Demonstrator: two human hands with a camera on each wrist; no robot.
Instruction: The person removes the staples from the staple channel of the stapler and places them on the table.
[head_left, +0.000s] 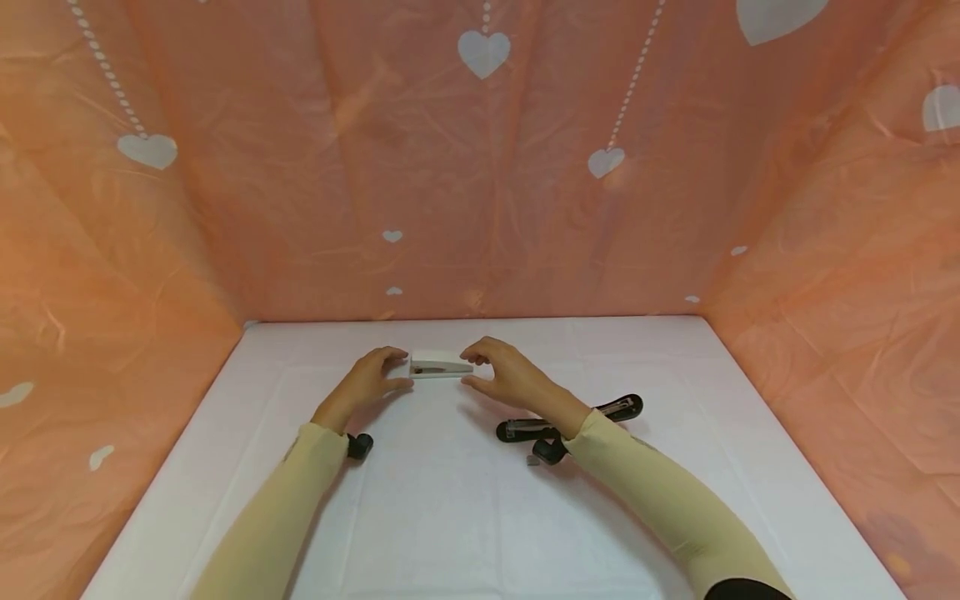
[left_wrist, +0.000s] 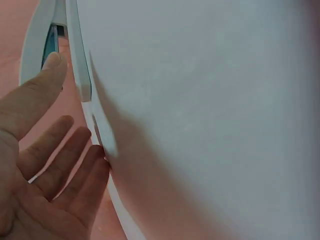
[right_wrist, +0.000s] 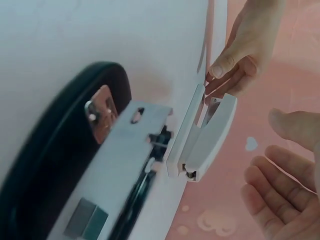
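A white stapler (head_left: 442, 357) lies on the white table between the two hands. My left hand (head_left: 367, 379) is at its left end, fingers and thumb spread apart. In the left wrist view the thumb overlaps the stapler (left_wrist: 77, 55); contact cannot be told. My right hand (head_left: 513, 375) is beside the right end with fingers loosely bent. The right wrist view shows that hand (right_wrist: 290, 185) apart from the stapler (right_wrist: 217, 135), nothing in its grip. Beneath the right wrist a black stapler (head_left: 622, 407) lies opened out, its metal track (right_wrist: 120, 150) showing; the forearm hides its middle.
A small grey block (head_left: 533, 460), perhaps a strip of staples, lies near the right wrist. Dark wrist-worn cameras (head_left: 361, 446) sit at both wrists. An orange curtain (head_left: 450, 167) with pale hearts stands behind the table (head_left: 435, 517) and along both sides.
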